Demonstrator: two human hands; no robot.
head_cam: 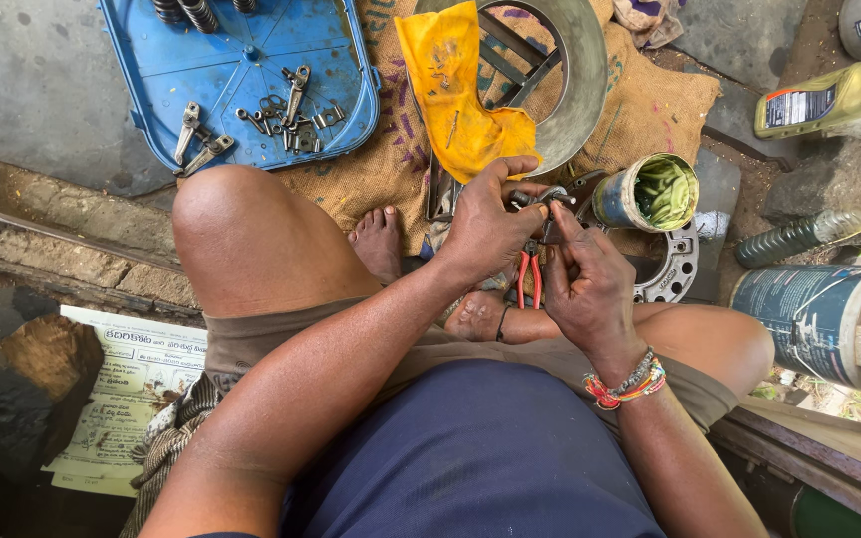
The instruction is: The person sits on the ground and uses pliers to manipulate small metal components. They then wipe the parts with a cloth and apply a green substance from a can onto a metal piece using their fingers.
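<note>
Both hands, left [485, 224] & right [590, 284], pinch a small metal part [547, 196] w/ fingertips; it could slip, drop near red-handled pliers [528, 274].

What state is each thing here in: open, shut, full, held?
Left hand: closed on a small metal part.
Right hand: gripping the same part.
Pliers: on the ground, unheld.
Tin: open, green grease inside.
Blue tray: holds loose levers.
Oil bottle: capped, lying down.

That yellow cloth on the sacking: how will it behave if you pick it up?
The yellow cloth looks floppy: it lies creased and draped over the metal ring. Probably light. Dark smears suggest it may be greasy.
</note>
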